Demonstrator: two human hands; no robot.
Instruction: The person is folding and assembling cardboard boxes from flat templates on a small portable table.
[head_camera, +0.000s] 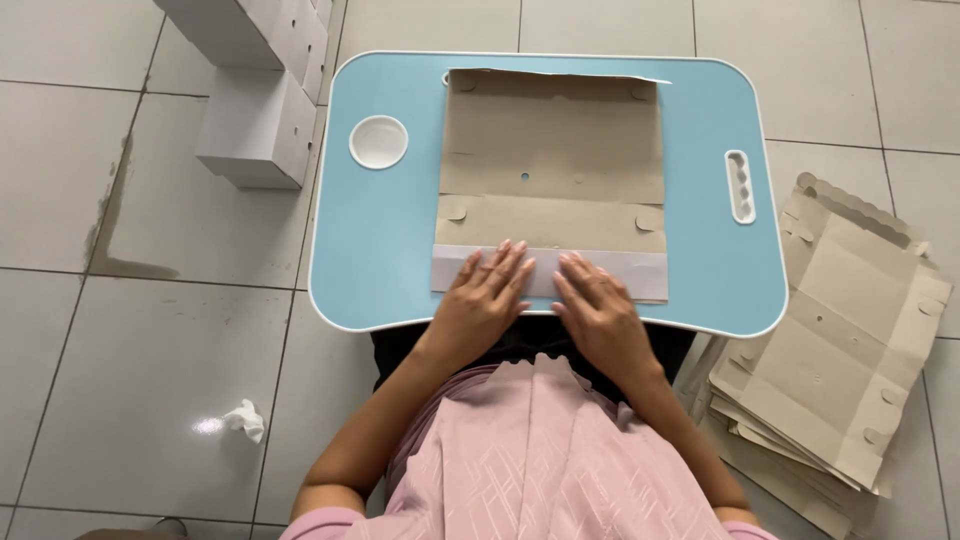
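I see a flat brown cardboard box blank (553, 160) lying in the middle of the frame on a light blue lap table with a white rim (380, 240). The nearest strip of the blank is folded over toward me and shows its white side as a white folded flap (640, 272), running across the lower edge of the cardboard.

My left hand (483, 300) lies palm down on that white flap, left of centre in the frame, fingers stretched out flat and spread a little, holding nothing. My right hand (600, 310) lies just beside it, right of centre, also flat and open, pressing down on the same flap. The two hands are near each other but apart, with a narrow gap between the index fingers.

On the table, in the upper left part of its surface, there is a round white cup recess (378, 141). Near the right edge of the table I see a narrow white oval slot (740, 186).

At the lower right of the frame, on the pale tiled floor (150, 350), a stack of flat brown cardboard blanks (830, 360) lies tilted, well apart from my hands. At the upper left of the frame stand several assembled white cardboard boxes (258, 125), just beside the table's left corner. A crumpled white tissue (243, 418) lies on the floor at lower left. My pink garment (540, 450) fills the bottom centre.
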